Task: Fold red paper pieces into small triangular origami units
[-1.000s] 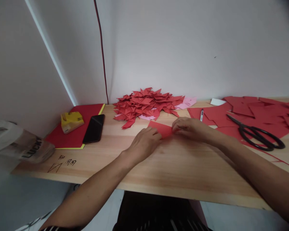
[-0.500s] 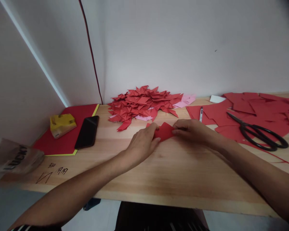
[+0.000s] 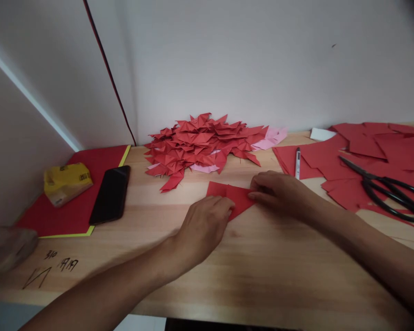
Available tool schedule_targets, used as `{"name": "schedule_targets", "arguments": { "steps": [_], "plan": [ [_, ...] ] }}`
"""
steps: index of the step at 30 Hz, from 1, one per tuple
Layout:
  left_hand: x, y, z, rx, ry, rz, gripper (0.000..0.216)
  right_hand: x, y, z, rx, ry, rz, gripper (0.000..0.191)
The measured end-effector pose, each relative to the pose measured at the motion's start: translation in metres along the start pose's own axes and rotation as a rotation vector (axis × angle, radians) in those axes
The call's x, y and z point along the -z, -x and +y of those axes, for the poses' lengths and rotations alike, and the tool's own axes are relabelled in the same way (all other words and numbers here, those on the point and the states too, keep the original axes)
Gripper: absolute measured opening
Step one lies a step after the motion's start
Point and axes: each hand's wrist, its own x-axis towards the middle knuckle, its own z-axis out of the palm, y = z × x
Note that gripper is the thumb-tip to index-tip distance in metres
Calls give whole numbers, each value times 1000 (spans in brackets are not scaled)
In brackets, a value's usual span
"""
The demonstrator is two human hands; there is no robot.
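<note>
A small piece of red paper (image 3: 241, 198), partly folded, lies between my two hands on the wooden table. My left hand (image 3: 207, 220) is closed over its lower left part, fingers curled and pressed on the paper. At the paper's right corner, my right hand (image 3: 271, 191) pinches the edge between thumb and fingers. The left hand covers part of the sheet. Just behind it rises a heap of folded red paper pieces (image 3: 200, 142), with some pink ones (image 3: 271, 138) among them.
On the right, black-handled scissors (image 3: 382, 188) rest on loose red paper sheets (image 3: 365, 147), near a pen (image 3: 297, 163) and a white piece (image 3: 321, 134). To the left are a phone (image 3: 110, 195), a yellow packet (image 3: 68, 183) and a red sheet (image 3: 37, 220). A bag (image 3: 10, 250) sits at the left edge.
My left hand has shifted from the paper's left edge onto its lower part, fingers now curled over it. The right hand keeps its pinch. The whole view has tilted and moved closer.
</note>
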Motion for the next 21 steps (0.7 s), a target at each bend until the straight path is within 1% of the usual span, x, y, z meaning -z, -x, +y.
{"name": "schedule_targets", "arguments": {
  "steps": [3,6,10,12,15,18,21],
  "plan": [
    [1,4,3,9,21,-8,23,0,2,-1,25,10,-5,24],
    [3,9,9,11,10,-32,23,0,4,-3,38,22,-51,25],
    [8,13,14,14,-62,-113,23,3,6,-8,23,43,-119,25],
    [9,12,15,15,-104,-148,23,3,7,-10,14,63,-131,26],
    [9,12,16,9,-145,-170,23,1,9,-10,26,100,-115,27],
    [7,11,16,3,-159,-156,22,-2,10,-10,38,128,-81,27],
    [6,11,15,-8,-184,-143,22,-3,10,-11,20,141,-86,26]
  ]
}}
